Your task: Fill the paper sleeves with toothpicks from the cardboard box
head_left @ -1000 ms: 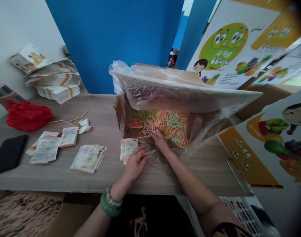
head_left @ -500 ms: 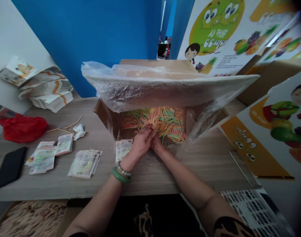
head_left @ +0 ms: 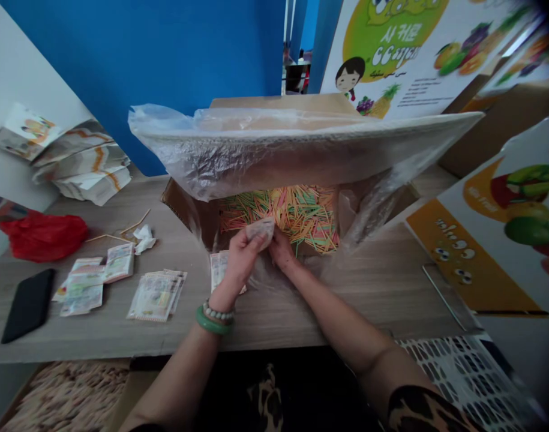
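Note:
My left hand (head_left: 243, 257), with a green bangle and a beaded bracelet at its wrist, pinches a small printed plastic packet (head_left: 261, 227). Close against it is my right hand (head_left: 283, 252), fingers curled and partly hidden behind the packet; what they grip cannot be made out. Both hands are at the near side of an opened cardboard box (head_left: 186, 207) lined with clear plastic (head_left: 265, 162). Thin pastel sticks (head_left: 314, 216) in pink, green, yellow and orange lie loose inside. Just left of the hands, flat packets (head_left: 218, 270) rest on the table, partly covered by my left hand.
More packets (head_left: 155, 295) lie in piles to the left, near a black phone (head_left: 29, 305), a red plastic bag (head_left: 44, 236) and crumpled tissue (head_left: 144, 239). Folded cartons (head_left: 92, 162) are stacked behind. Printed boxes (head_left: 490, 240) and a thin rod (head_left: 443, 295) are at right.
My hands, pressed together over the sticks before, have come slightly nearer and apart. The packet in my left hand now shows above its fingers. The view has shifted a little.

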`<state>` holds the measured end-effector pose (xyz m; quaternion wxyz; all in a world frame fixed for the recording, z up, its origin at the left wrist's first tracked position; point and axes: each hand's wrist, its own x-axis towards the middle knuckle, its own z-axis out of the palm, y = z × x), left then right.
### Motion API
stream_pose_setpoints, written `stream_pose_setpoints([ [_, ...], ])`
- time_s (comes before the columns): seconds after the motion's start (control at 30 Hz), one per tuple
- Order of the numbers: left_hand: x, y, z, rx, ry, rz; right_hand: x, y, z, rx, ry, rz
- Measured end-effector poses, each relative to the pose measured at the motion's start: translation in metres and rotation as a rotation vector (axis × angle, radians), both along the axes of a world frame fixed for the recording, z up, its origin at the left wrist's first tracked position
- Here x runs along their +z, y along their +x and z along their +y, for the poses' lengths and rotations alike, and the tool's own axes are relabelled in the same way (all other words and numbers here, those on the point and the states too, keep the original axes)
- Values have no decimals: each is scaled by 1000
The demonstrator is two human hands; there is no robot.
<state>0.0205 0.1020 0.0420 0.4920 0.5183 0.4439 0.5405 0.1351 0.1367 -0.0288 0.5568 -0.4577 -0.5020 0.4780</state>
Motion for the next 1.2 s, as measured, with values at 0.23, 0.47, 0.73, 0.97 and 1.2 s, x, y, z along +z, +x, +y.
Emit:
stream_pose_setpoints([
  [0.23, -9, -20, -25, -81, -176, 284, 17, 11, -1, -25, -87, 322],
  [0.47, -27, 22, -38, -116, -1, 1060, 35, 24, -2, -34, -39, 103],
  [0.73, -32, 49, -41, -89, 43, 1354, 30, 56, -32, -62, -187, -162],
  [0.97, -50, 28, -29, -57, 68, 1062, 23, 61, -51, -29, -271, -76],
  [1.2, -47, -2, -37, 65, 159, 526, 34, 44, -53, 133, -299, 117],
])
